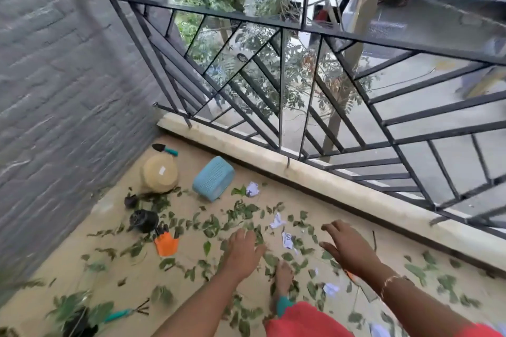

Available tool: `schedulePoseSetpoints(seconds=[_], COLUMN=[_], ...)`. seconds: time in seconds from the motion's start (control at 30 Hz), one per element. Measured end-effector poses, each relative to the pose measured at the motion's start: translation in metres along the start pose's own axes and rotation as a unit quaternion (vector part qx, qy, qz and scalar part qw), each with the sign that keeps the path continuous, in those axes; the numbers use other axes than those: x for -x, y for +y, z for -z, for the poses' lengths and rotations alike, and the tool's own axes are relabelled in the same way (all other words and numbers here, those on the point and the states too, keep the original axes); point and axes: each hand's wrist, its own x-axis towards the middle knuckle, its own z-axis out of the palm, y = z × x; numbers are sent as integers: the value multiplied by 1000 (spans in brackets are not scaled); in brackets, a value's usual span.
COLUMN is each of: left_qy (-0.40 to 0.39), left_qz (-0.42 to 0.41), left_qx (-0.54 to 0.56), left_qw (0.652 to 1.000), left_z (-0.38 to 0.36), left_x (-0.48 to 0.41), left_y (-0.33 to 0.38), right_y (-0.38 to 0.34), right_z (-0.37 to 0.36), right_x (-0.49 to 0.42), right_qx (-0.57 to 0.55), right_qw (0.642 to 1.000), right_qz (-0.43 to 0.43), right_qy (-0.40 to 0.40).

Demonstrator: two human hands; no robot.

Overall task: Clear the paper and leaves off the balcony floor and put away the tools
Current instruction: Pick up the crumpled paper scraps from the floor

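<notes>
Little looks done: green leaves (210, 227) and crumpled white paper scraps (278, 221) litter the tan balcony floor (342, 210), the teal-handled trowel (165, 149) lies out by the grey brick wall (54, 90), and the left hand (243, 249) and right hand (347, 247) hover spread-fingered, seemingly empty.

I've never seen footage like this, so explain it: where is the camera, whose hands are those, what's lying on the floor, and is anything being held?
There is one picture, from a camera worn on a person's head, looking down at a balcony floor. The left hand and right hand are that person's, both open, holding nothing. Scattered green leaves and crumpled paper litter the floor. Farther off lie a blue basket, a tipped beige pot, a trowel and an orange glove.
</notes>
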Motion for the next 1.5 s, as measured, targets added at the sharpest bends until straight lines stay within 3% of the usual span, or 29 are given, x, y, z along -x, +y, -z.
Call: schedulePoseSetpoints(seconds=[0.57,0.73,0.9,1.07,1.33,1.4,1.5], left_qy=[-34,-78,-152,-199,-276,-254,-152], left_qz=[-40,-77,-127,-175,-218,-193,-252], left_qx=[-13,-66,-98,-145,-211,-216,-219], left_qw=[999,992,975,953,912,923,930], left_z=[139,160,190,201,114,70,1], left_x=[-161,-225,-291,-346,-436,-473,-533], left_y=[-8,-15,-25,-35,-13,-11,-15], right_y=[7,-1,-27,-44,-16,-3,14], right_z=[46,34,20,-6,-136,-187,-266], right_x=[-131,-167,-199,-220,-274,-300,-338], right_qx=[-123,-186,-241,-275,-301,-295,-305], right_qw=[978,954,907,879,865,868,867], right_qz=[-166,-230,-341,-388,-402,-399,-389], right_qy=[9,41,47,41,-5,-30,-56])
